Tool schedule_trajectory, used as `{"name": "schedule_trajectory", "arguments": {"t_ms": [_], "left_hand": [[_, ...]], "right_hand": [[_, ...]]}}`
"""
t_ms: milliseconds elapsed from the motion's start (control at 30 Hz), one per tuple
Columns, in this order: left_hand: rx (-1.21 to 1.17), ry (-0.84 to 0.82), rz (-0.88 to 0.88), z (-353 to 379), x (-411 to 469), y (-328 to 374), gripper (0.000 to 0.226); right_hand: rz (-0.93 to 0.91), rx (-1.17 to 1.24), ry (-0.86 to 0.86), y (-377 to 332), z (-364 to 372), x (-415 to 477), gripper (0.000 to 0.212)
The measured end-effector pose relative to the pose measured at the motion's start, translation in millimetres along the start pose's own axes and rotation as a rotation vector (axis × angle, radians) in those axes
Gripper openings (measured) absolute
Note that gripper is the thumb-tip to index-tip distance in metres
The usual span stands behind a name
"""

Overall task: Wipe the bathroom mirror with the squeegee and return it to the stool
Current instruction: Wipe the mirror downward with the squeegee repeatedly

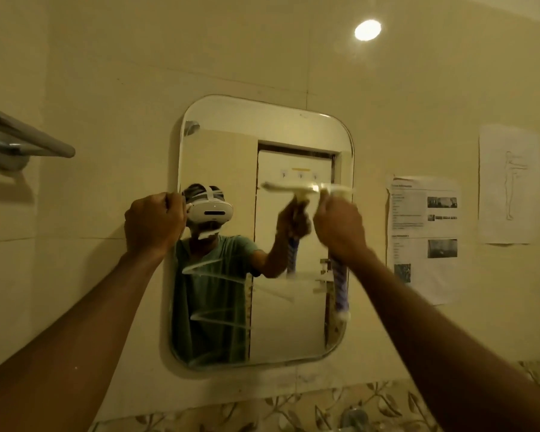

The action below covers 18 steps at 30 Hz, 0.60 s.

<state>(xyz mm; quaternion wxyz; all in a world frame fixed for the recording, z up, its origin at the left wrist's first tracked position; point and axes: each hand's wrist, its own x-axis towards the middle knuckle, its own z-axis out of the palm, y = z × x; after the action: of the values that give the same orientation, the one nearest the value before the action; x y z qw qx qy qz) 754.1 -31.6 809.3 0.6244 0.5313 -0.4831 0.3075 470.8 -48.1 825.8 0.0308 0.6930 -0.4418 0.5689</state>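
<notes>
A rounded rectangular mirror (293, 322) hangs on the cream tiled wall in front of me. My right hand (340, 229) is shut on the squeegee (340, 285), whose blue-and-white handle sticks out below my fist. Its pale blade is blurred and pressed against the mirror's upper right part, near the right edge. My left hand (153, 224) grips the mirror's left edge at mid height. Curved wet streaks cross the lower left of the glass. The stool is out of view.
A chrome towel bar (28, 135) juts from the wall at the left. Printed sheets (424, 232) are taped to the wall right of the mirror, with another sheet (508, 185) further right. A patterned tile border (293, 410) runs below.
</notes>
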Motion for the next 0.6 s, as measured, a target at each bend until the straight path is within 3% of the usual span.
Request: {"name": "schedule_trajectory", "arguments": {"t_ms": [100, 233, 400, 500, 600], "left_hand": [[0.009, 0.002, 0.005, 0.4, 1.3, -2.9, 0.043], [0.016, -0.010, 0.024, -1.3, 1.8, -5.6, 0.042], [-0.005, -0.061, -0.020, 3.6, 3.3, -12.1, 0.044], [-0.037, -0.060, -0.032, 0.1, 3.4, -10.5, 0.047], [-0.051, -0.089, -0.036, -5.2, 3.5, -7.4, 0.046]], "right_hand": [[0.001, -0.040, 0.068, -58.8, -15.5, 75.1, 0.045], [-0.032, -0.069, 0.059, -79.0, -9.7, 93.4, 0.032], [-0.025, -0.037, 0.013, -25.3, 47.3, 2.9, 0.026], [0.080, -0.032, -0.053, -5.6, 70.3, -70.8, 0.032], [0.128, -0.068, -0.122, -19.8, 60.4, -74.1, 0.038]]}}
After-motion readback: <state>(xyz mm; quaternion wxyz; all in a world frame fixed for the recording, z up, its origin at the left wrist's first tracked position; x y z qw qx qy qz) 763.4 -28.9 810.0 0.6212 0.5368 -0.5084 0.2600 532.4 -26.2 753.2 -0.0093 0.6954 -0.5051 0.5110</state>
